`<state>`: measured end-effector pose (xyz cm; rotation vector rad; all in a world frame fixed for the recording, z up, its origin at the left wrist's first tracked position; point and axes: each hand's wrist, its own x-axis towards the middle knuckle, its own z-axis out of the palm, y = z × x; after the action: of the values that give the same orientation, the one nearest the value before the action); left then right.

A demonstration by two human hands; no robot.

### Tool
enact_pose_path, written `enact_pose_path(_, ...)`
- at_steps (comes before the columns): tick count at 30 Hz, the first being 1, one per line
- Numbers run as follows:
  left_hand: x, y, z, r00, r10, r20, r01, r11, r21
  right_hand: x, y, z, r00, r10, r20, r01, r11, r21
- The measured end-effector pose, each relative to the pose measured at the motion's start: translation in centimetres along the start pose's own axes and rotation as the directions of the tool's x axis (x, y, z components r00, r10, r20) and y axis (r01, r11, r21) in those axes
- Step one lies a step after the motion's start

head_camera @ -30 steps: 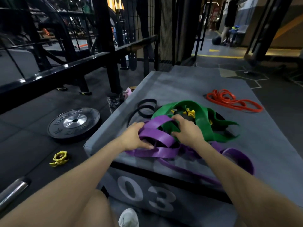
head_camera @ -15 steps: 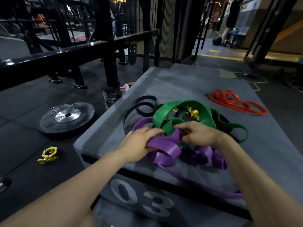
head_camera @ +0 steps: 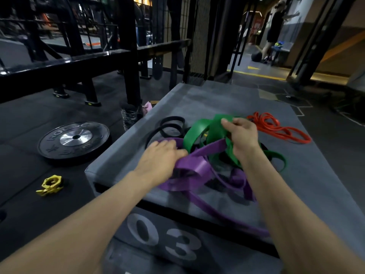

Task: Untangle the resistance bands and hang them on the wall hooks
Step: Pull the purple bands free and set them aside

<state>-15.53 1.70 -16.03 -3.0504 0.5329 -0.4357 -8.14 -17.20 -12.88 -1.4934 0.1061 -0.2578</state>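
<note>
A tangle of resistance bands lies on a grey padded box [head_camera: 207, 99] marked "03". The wide purple band [head_camera: 194, 168] coils at the near side, with one strand trailing over the front edge. A wide green band [head_camera: 199, 130] loops through it. My left hand [head_camera: 160, 155] presses down on the purple coil. Raised above the pile, my right hand [head_camera: 240, 133] grips the green band together with a taut purple strand. A thin black band [head_camera: 170, 126] lies behind the left hand. An orange band [head_camera: 276, 128] lies apart at the right. No wall hooks are in view.
On the dark floor to the left lie a black weight plate [head_camera: 74, 139] and a yellow barbell collar [head_camera: 51, 183]. A black steel rack [head_camera: 130, 56] stands behind the box, a water bottle [head_camera: 129, 117] at its foot. A person [head_camera: 273, 28] stands far back right.
My right hand has lifted up and back from the purple coil, taking the green band and a purple strand with it. My left hand stays low on the purple coil.
</note>
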Motion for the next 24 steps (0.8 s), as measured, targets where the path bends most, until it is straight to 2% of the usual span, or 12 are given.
enact_pose_path(2,0.3,-0.3,-0.4,0.998,-0.031,-0.048,0.033,0.998,0.054,0.8,-0.3,-0.9,0.996,-0.001,-0.095,0.02,0.979,0.201)
enact_pose_path(8,0.5,-2.4,-1.9,0.989,-0.129,-0.073,0.135,0.987,0.083,0.5,-0.9,-1.7,0.967,-0.091,-0.24,0.167,0.933,0.32)
enact_pose_path(11,1.3,-4.1,-4.0,0.982,-0.149,-0.118,0.167,0.971,0.169,0.6,-1.3,-1.8,0.955,-0.113,-0.275,0.208,0.915,0.347)
enact_pose_path(16,6.5,-5.1,-8.8,0.925,-0.084,-0.372,0.166,0.966,0.197,2.2,-2.9,-3.0,0.922,-0.112,-0.37,0.263,0.884,0.386)
enact_pose_path(17,7.3,-4.6,-8.7,0.927,-0.079,-0.367,0.158,0.969,0.191,2.7,-2.7,-3.5,0.922,-0.09,-0.377,0.244,0.89,0.384)
enact_pose_path(19,7.2,-3.4,-6.1,0.967,-0.063,-0.245,0.125,0.961,0.247,3.1,-1.1,-4.3,0.926,-0.048,-0.374,0.165,0.943,0.288)
enact_pose_path(21,5.3,-2.7,-2.0,0.993,-0.013,-0.114,0.051,0.939,0.339,3.1,1.4,-4.9,0.94,-0.021,-0.34,0.051,0.996,0.078)
enact_pose_path(23,3.2,-2.6,0.7,1.0,0.019,0.014,-0.023,0.929,0.368,2.7,3.0,-5.2,0.959,0.0,-0.283,-0.038,0.991,-0.128)
enact_pose_path(24,2.7,-2.5,1.6,0.993,-0.01,0.115,-0.032,0.934,0.357,2.5,3.1,-5.3,0.965,0.005,-0.263,-0.066,0.973,-0.222)
